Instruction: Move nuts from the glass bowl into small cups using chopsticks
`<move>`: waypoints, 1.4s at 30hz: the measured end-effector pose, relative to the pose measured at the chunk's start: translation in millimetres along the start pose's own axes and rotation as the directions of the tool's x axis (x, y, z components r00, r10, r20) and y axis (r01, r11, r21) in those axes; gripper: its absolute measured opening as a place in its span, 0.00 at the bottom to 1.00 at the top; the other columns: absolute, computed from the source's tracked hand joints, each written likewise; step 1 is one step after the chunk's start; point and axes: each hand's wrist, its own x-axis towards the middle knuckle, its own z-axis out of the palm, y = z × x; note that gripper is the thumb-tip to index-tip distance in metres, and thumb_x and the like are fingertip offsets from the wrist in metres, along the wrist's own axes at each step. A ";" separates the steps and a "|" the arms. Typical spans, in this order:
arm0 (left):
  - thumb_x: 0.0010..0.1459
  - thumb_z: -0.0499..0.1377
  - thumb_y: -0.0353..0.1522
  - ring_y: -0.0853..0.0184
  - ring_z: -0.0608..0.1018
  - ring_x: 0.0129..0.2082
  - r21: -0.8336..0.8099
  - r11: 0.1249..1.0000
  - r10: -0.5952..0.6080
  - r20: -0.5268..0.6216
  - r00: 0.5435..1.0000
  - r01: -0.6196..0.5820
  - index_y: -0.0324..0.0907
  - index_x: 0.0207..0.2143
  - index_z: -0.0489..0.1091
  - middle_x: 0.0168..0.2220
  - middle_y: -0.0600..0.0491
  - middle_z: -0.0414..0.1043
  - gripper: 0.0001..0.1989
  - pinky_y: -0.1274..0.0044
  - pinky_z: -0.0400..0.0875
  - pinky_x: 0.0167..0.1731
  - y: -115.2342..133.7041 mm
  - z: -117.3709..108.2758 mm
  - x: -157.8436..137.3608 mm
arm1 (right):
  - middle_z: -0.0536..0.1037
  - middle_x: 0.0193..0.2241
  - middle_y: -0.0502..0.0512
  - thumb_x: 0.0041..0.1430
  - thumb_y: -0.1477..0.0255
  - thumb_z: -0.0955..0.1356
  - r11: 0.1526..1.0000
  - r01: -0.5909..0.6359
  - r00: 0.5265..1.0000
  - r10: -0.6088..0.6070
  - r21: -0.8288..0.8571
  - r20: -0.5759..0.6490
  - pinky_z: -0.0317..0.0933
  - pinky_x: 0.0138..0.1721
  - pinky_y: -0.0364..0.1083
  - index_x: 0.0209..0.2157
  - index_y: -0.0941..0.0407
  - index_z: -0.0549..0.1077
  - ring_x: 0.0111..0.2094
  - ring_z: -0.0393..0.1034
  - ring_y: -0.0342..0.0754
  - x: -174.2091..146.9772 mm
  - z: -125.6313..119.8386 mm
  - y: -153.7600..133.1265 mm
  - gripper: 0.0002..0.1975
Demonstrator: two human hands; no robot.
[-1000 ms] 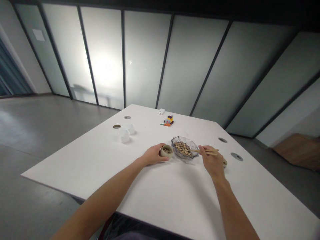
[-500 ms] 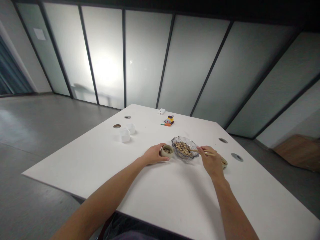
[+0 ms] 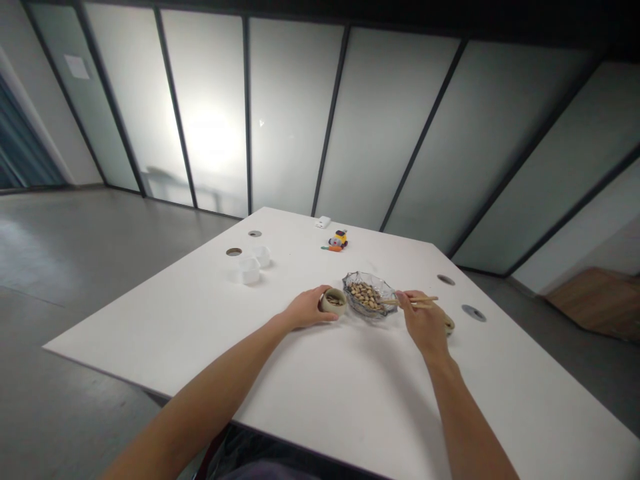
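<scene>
My left hand is wrapped round a small pale cup, which stands upright on the table with some of the same brown pieces inside. Just right of it sits a clear, dark-edged glass bowl, holding a heap of what look like nuts or seeds in shells. A pair of wooden chopsticks is gripped in my right hand, their tips among the shells at the bowl's right side. Partly behind that hand is another small pale cup.
Two clear plastic containers stand on the white table at left. Farther back are a yellow toy vehicle, an orange carrot-shaped thing and a white box-like object. Round holes are set along both table sides.
The chopsticks have tilted slightly, their rear ends rising a little, while the tips stay in the bowl. My left hand and its cup have hardly moved.
</scene>
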 end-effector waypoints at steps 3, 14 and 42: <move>0.52 0.71 0.41 0.54 0.82 0.51 -0.001 1.000 0.000 0.008 1.000 0.000 0.47 0.60 0.70 0.56 0.48 0.79 0.33 0.68 0.76 0.50 -0.5 -0.1 0.1 | 0.82 0.30 0.59 0.67 0.40 0.59 1.000 0.002 1.000 -0.002 0.023 0.021 0.67 0.40 0.52 0.31 0.53 0.76 0.33 0.76 0.55 -0.3 0.8 -3.5 0.33; 0.52 0.71 0.42 0.53 0.81 0.52 0.016 1.000 -0.001 0.006 1.000 0.001 0.47 0.60 0.70 0.56 0.47 0.79 0.33 0.68 0.76 0.51 -0.5 -0.1 0.8 | 0.82 0.31 0.59 0.67 0.41 0.60 0.996 0.024 0.999 -0.021 0.083 -0.030 0.70 0.42 0.54 0.30 0.52 0.76 0.35 0.77 0.55 -0.3 3.3 2.0 0.31; 0.52 0.71 0.43 0.53 0.82 0.49 0.027 0.999 -0.017 0.001 1.000 0.017 0.47 0.59 0.70 0.54 0.47 0.80 0.33 0.68 0.77 0.48 -0.5 0.5 1.2 | 0.84 0.32 0.60 0.60 0.40 0.68 0.883 -0.297 0.932 0.351 0.364 -0.090 0.75 0.37 0.53 0.32 0.54 0.77 0.33 0.82 0.56 -1.2 12.1 11.4 0.29</move>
